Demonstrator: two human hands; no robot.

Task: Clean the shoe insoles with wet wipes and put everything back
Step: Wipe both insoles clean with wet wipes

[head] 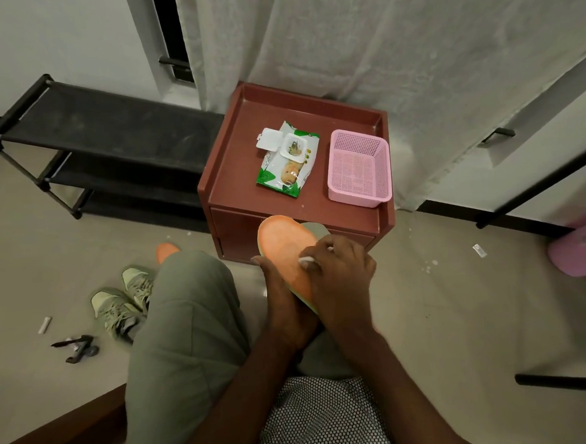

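Observation:
An orange insole with a green edge is held up in front of the brown bedside cabinet. My left hand grips it from below along its left edge. My right hand pinches a white wet wipe and presses it on the insole's middle. A second orange insole peeks out behind my left knee. A wet wipe pack lies on the cabinet with its lid flipped open. Two green sneakers sit on the floor at left.
A pink mesh basket stands on the cabinet's right side. A black shoe rack is at the left, a curtain behind. Small black objects and a white scrap lie on the floor. A pink stool sits at right.

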